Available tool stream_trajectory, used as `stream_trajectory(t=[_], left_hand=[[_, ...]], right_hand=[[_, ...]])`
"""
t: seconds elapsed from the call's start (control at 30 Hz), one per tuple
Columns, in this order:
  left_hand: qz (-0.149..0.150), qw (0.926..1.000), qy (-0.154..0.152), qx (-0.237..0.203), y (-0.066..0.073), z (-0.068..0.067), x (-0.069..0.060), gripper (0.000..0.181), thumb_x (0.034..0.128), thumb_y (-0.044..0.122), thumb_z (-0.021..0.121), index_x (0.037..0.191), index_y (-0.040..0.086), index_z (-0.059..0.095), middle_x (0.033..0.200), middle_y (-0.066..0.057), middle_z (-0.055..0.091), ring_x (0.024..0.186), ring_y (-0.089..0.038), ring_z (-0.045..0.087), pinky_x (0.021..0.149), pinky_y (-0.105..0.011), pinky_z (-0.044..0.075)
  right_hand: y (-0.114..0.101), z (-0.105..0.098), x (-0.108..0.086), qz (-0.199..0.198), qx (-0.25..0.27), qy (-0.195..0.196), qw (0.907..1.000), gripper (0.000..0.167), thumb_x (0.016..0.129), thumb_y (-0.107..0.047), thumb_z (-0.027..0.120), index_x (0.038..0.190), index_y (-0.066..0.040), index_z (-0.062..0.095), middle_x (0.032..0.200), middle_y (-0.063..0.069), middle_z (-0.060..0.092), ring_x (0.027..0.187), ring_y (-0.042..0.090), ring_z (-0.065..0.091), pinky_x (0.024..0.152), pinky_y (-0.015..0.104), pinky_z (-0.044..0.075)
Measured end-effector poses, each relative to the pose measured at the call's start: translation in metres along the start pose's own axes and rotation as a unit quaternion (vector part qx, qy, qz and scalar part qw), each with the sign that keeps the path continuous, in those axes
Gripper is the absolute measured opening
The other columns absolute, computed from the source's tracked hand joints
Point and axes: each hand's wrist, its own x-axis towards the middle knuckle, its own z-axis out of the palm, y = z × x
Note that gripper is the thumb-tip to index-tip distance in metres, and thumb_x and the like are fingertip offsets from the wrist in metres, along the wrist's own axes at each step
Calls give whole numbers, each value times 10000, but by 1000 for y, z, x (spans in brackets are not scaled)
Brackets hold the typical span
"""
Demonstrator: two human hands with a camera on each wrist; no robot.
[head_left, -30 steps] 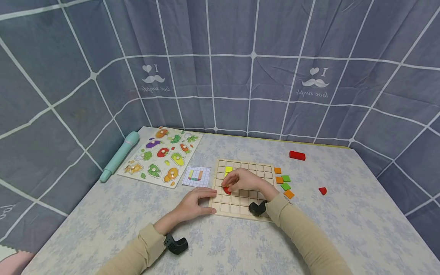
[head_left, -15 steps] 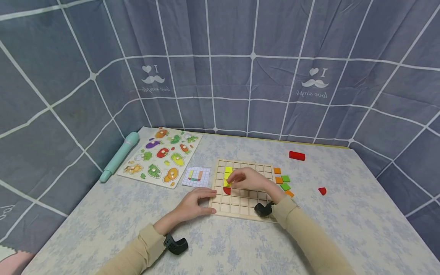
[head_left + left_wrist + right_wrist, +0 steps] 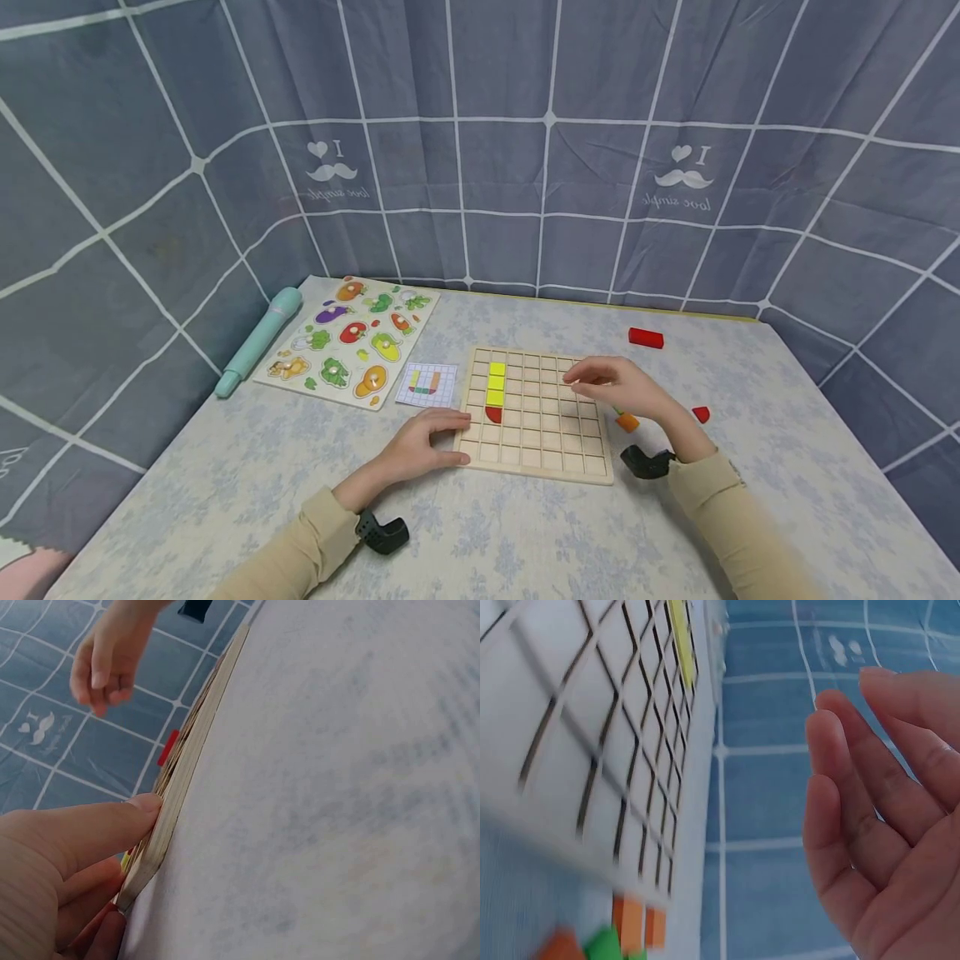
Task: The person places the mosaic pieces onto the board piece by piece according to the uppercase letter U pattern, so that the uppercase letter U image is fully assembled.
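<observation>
A wooden grid board [image 3: 531, 452] lies on the table. In its left part a column of yellow square tiles [image 3: 497, 384] sits in the cells, with a red rounded piece [image 3: 493, 414] just below. My left hand [image 3: 420, 446] rests at the board's left edge, thumb and fairly straight fingers touching it near the front corner; the left wrist view shows the thumb [image 3: 112, 829] on the edge. Over the board's right side my right hand [image 3: 630, 392] is raised with loosely bent fingers. Nothing lies between those fingers [image 3: 829, 750] in the right wrist view.
Beside the board's right edge are orange tiles [image 3: 627, 422] and green tiles [image 3: 604, 945], partly hidden by my hand. A red wedge [image 3: 701, 414] and a red block [image 3: 646, 337] lie farther right. Leftward are a pattern card [image 3: 444, 386], vegetable puzzle [image 3: 352, 350] and teal microphone-shaped object [image 3: 258, 342].
My right hand has moved away from the yellow column to the right edge of the board, uncovering the yellow tiles and red piece. My left hand has stayed in place.
</observation>
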Motion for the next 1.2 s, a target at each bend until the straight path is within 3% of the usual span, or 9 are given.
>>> stream_trajectory(t=[0.2,0.43,0.7,0.9,1.2], left_hand=[[-6,10000,6,-34,0,0,0,546,748,307,798,1197,38,643,1254,-32,597,1205,-272,482,1016,-424,388],[-48,10000,40,-39,1,-1,-1,535,737,288,807,1186,41,651,1249,-31,600,1201,-267,486,1014,-419,393],[-108,9999,16,-71,6,-2,0,538,735,284,807,1190,44,649,1254,-18,598,1213,-255,479,1023,-413,385],[-133,9999,19,-74,6,-2,0,538,733,283,809,1191,49,650,1253,-13,599,1215,-254,478,1024,-417,383],[-102,9999,19,-64,4,-2,1,532,730,296,810,1181,59,657,1251,-2,600,1219,-244,474,1028,-420,378]], right_hand=[[18,-20,-27,398,70,586,9975,257,914,-213,631,1127,-70,649,1100,99,632,955,231,613,787,330,541],[37,-25,-38,736,112,1010,9921,301,922,-213,622,1166,-38,626,1138,128,628,972,205,622,832,253,513],[54,-25,-40,951,68,1211,9880,337,903,-172,645,1166,35,604,1116,169,628,977,270,607,806,289,522],[66,-22,-39,1211,-132,1230,9849,318,880,-177,674,1128,17,630,1068,148,648,930,262,600,813,378,500],[76,-21,-40,1503,-215,1161,9816,360,841,-212,719,1127,-9,638,1073,137,644,918,243,587,795,362,491]])
